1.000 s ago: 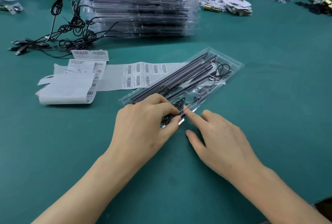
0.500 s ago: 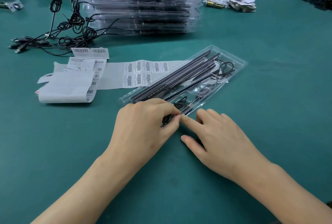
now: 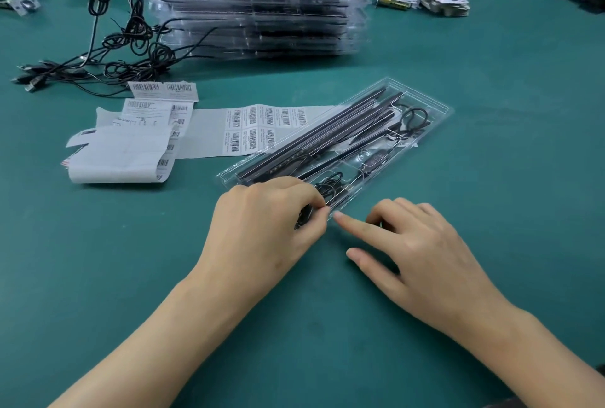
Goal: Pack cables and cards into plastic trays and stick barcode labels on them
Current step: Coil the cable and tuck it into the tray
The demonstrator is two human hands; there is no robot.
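Head view: left hand [image 3: 271, 224] pinched the near end of the plastic tray [image 3: 435, 112] at its cable coil [image 3: 329, 183]; couldn't tell whether cable or lip. Right hand [image 3: 419, 253] sat just beside, forefinger out on the table [image 3: 491, 194], holding nothing. Tray likely light, thin, flexy and slippery; best gripped by the rim. Inside: long dark strips [image 3: 314, 139] and coiled cables. Barcode label sheet [image 3: 255, 129] ran up to its left side; stack of packed trays [image 3: 255, 4] sat well behind.

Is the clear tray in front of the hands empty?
No, the clear tray holds long black strips and a coiled black cable.
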